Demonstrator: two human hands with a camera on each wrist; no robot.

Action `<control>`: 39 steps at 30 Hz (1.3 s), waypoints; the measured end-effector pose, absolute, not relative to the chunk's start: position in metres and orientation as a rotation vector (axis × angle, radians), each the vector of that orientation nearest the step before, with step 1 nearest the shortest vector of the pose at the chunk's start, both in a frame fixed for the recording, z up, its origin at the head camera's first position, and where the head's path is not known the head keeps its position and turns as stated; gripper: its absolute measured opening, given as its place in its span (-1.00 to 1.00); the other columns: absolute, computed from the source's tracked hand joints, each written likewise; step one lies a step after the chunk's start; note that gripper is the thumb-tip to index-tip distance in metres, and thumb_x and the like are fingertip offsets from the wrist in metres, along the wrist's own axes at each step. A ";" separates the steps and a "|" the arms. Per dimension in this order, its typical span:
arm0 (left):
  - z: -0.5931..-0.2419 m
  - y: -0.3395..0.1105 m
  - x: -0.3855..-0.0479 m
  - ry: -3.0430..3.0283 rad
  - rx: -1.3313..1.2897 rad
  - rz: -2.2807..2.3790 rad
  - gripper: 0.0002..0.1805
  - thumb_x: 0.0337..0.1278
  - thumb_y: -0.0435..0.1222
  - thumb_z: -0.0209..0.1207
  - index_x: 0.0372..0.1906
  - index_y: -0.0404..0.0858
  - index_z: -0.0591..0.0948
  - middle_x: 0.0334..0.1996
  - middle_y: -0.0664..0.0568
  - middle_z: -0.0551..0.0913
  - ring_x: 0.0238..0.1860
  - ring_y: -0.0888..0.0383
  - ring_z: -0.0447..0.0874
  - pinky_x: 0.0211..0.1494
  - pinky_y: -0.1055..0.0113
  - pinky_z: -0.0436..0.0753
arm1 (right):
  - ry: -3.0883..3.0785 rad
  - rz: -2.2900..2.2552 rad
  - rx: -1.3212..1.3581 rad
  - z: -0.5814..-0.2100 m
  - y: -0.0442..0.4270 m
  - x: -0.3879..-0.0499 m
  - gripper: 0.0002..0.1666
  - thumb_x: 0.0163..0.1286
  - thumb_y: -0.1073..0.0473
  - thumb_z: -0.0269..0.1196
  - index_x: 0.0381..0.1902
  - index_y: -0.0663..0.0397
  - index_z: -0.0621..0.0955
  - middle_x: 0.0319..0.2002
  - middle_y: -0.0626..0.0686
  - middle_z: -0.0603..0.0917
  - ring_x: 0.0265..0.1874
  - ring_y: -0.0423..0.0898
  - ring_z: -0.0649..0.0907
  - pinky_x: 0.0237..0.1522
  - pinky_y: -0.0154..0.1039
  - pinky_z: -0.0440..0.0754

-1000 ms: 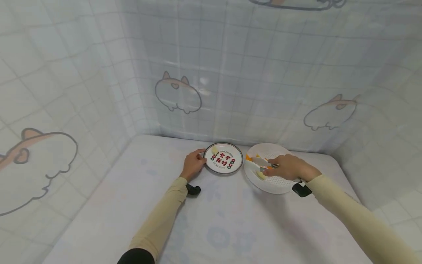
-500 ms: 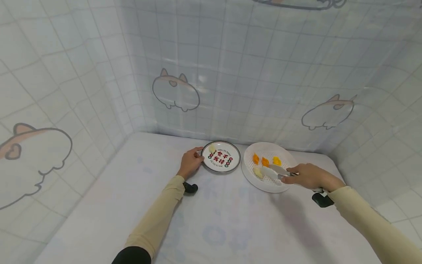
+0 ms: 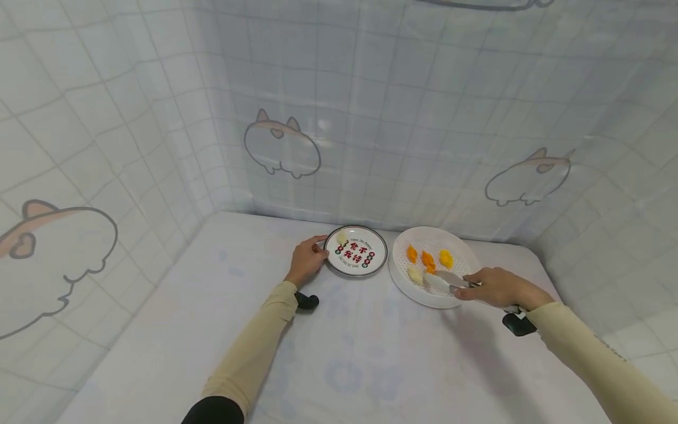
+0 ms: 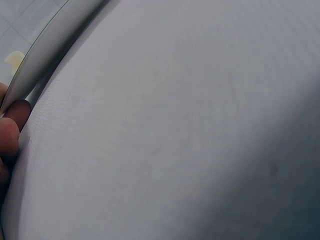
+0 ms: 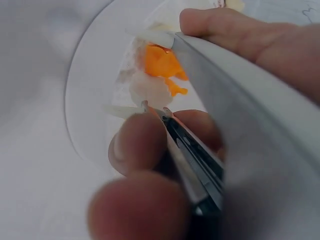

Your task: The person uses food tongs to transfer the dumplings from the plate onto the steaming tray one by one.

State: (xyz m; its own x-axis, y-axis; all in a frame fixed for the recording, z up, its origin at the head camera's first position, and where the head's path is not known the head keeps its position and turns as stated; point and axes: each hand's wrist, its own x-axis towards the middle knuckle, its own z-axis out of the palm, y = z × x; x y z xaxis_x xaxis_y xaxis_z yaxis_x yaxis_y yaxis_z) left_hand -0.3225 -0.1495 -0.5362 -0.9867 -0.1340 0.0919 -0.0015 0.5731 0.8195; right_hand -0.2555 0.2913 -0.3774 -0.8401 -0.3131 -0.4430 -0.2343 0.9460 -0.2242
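My left hand point(image 3: 307, 261) holds the left edge of a small white plate point(image 3: 373, 240) with a dark rim and red lettering. A pale yellow piece point(image 3: 341, 238) lies on the plate. My right hand point(image 3: 498, 287) grips tongs point(image 3: 438, 284) with white tips, low over a round white perforated tray point(image 3: 405, 291). Two orange pieces point(image 3: 412, 253), a yellow piece point(image 3: 446, 258) and a pale piece point(image 3: 415, 275) lie in the tray. In the right wrist view, the tips of the tongs stand apart near an orange piece point(image 5: 162, 62); whether they touch anything cannot be told.
The plate and tray stand side by side at the far edge of a white covered table point(image 3: 296, 353). Behind them rises a grid-patterned curtain point(image 3: 402, 147) with cartoon animals, and similar cloth hangs at both sides.
My right hand has drawn the tongs rightward from the tray's left part, uncovering the pieces there. In the last half second they have barely moved. My left hand stays at the plate.
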 end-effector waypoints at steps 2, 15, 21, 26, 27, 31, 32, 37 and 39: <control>-0.536 -0.149 -0.323 -2.658 0.104 -1.387 -0.44 0.31 -0.29 0.25 0.42 -0.15 0.60 -0.36 -0.05 0.69 -0.64 0.17 0.55 -0.43 0.33 0.47 | 2.604 -0.215 -0.387 -0.379 0.291 -0.255 0.05 0.43 -0.46 0.23 0.44 0.37 0.51 0.36 0.60 0.45 0.31 0.54 0.49 0.23 0.47 0.47; -0.531 -0.152 -0.329 -2.626 0.078 -1.374 -0.45 0.32 -0.28 0.25 0.41 -0.13 0.61 -0.42 -0.04 0.70 -0.67 0.18 0.51 -0.48 0.33 0.42 | 2.613 -0.189 -0.366 -0.374 0.288 -0.257 0.11 0.39 -0.48 0.24 0.46 0.37 0.48 0.36 0.58 0.46 0.28 0.50 0.53 0.21 0.43 0.50; -0.536 -0.151 -0.327 -2.648 0.093 -1.388 -0.43 0.31 -0.28 0.25 0.43 -0.14 0.60 -0.37 -0.06 0.70 -0.65 0.18 0.54 -0.48 0.33 0.45 | 2.621 -0.136 -0.371 -0.376 0.289 -0.251 0.15 0.38 -0.50 0.24 0.47 0.39 0.46 0.34 0.56 0.49 0.19 0.42 0.59 0.14 0.38 0.54; -0.539 -0.151 -0.325 -2.662 0.114 -1.385 -0.43 0.31 -0.28 0.25 0.42 -0.14 0.60 -0.34 -0.06 0.70 -0.64 0.17 0.56 -0.45 0.33 0.46 | 2.637 -0.129 -0.361 -0.374 0.291 -0.245 0.21 0.35 -0.57 0.21 0.47 0.42 0.46 0.37 0.57 0.48 0.27 0.52 0.54 0.18 0.42 0.52; -0.539 -0.151 -0.325 -2.662 0.115 -1.387 -0.43 0.30 -0.28 0.25 0.42 -0.14 0.60 -0.34 -0.06 0.70 -0.64 0.17 0.56 -0.45 0.33 0.46 | 2.641 -0.130 -0.365 -0.372 0.291 -0.244 0.22 0.35 -0.58 0.20 0.47 0.41 0.46 0.37 0.57 0.48 0.29 0.54 0.52 0.19 0.43 0.51; -0.538 -0.151 -0.325 -2.659 0.104 -1.389 -0.43 0.30 -0.28 0.25 0.42 -0.14 0.60 -0.36 -0.05 0.69 -0.65 0.17 0.55 -0.47 0.33 0.45 | 2.696 -0.158 -0.377 -0.364 0.288 -0.238 0.22 0.35 -0.60 0.18 0.47 0.38 0.46 0.38 0.56 0.47 0.32 0.56 0.50 0.16 0.44 0.53; -0.538 -0.151 -0.325 -2.657 0.101 -1.389 -0.43 0.30 -0.28 0.25 0.42 -0.14 0.60 -0.37 -0.04 0.69 -0.65 0.18 0.55 -0.48 0.33 0.44 | 2.722 -0.168 -0.383 -0.362 0.286 -0.237 0.23 0.35 -0.61 0.17 0.48 0.39 0.45 0.38 0.56 0.48 0.32 0.56 0.51 0.13 0.42 0.55; -0.537 -0.152 -0.324 -2.642 0.092 -1.382 -0.43 0.29 -0.30 0.25 0.42 -0.17 0.61 -0.40 -0.04 0.70 -0.66 0.18 0.53 -0.48 0.33 0.43 | 2.856 -0.264 -0.358 -0.367 0.262 -0.234 0.33 0.36 -0.65 0.11 0.56 0.42 0.32 0.15 0.53 0.65 -0.13 0.25 0.72 -0.37 0.00 0.62; -0.538 -0.150 -0.324 -2.649 0.095 -1.386 -0.43 0.29 -0.29 0.25 0.42 -0.17 0.60 -0.39 -0.04 0.69 -0.66 0.18 0.53 -0.47 0.33 0.43 | 2.882 -0.325 -0.358 -0.375 0.249 -0.235 0.33 0.36 -0.65 0.12 0.57 0.41 0.30 -0.08 0.42 0.73 -0.32 0.09 0.67 -0.51 -0.14 0.50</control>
State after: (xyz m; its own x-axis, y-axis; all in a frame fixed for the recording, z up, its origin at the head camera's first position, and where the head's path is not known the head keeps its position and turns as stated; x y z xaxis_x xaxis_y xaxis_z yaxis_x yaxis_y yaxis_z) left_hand -0.3237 -0.1504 -0.5383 -0.9866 -0.1258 0.1038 0.0135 0.5711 0.8208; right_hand -0.2348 0.2493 -0.3749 -0.9465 -0.2630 -0.1872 -0.2146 0.9459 -0.2435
